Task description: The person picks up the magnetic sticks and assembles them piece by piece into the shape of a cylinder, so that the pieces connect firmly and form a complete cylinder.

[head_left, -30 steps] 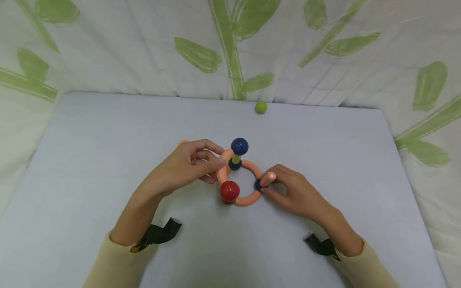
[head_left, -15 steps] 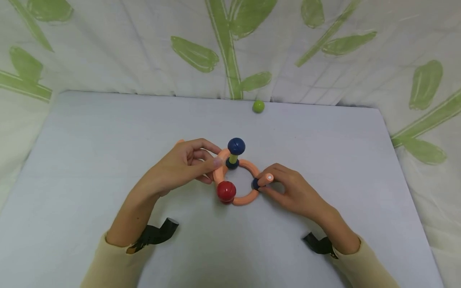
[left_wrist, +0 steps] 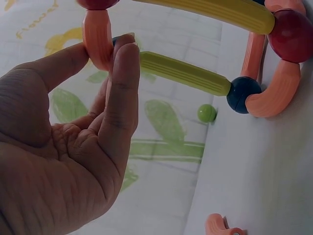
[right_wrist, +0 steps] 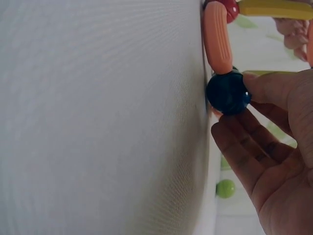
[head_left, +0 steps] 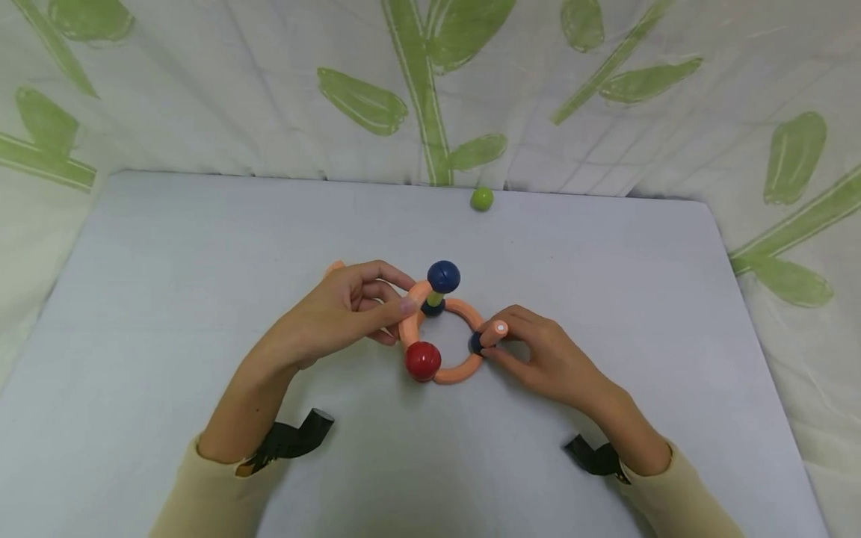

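The left hand is pinching an upper orange rod of the frame; the right hand is holding a blue ball low on it. The frame is standing about midway between the left and right edges of the tabletop; 1 green ball is sitting by the far edge.
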Motion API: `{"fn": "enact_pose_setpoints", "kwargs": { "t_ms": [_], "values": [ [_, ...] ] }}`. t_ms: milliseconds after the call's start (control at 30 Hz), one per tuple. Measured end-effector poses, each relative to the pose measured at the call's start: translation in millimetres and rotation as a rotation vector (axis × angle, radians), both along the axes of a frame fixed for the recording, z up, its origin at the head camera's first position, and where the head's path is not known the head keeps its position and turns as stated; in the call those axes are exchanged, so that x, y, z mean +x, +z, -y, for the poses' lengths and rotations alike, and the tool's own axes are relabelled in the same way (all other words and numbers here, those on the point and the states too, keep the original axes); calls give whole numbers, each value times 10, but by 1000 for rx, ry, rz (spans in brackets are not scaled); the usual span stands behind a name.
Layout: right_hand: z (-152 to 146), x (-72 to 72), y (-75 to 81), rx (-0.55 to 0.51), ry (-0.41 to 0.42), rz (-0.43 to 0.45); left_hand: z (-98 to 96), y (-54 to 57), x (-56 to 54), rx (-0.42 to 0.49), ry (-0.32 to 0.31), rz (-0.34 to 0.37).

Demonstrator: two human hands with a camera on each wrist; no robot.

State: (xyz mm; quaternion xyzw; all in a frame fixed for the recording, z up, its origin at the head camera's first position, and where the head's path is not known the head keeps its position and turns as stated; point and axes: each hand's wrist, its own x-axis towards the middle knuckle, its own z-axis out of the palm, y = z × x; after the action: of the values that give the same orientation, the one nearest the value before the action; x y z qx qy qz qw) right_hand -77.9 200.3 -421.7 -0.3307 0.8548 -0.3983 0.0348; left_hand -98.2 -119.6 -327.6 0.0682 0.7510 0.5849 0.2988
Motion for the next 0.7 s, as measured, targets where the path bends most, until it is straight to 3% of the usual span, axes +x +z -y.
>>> {"fn": "enact_pose_setpoints", "kwargs": {
  "t_ms": [433, 700],
  "values": [
    [3, 19, 19, -4, -6, 36, -9, -2, -2, 7, -5, 13],
    [-32, -5, 40, 20, 14, 22, 18, 12, 6, -15, -26, -22]
  ]
}}
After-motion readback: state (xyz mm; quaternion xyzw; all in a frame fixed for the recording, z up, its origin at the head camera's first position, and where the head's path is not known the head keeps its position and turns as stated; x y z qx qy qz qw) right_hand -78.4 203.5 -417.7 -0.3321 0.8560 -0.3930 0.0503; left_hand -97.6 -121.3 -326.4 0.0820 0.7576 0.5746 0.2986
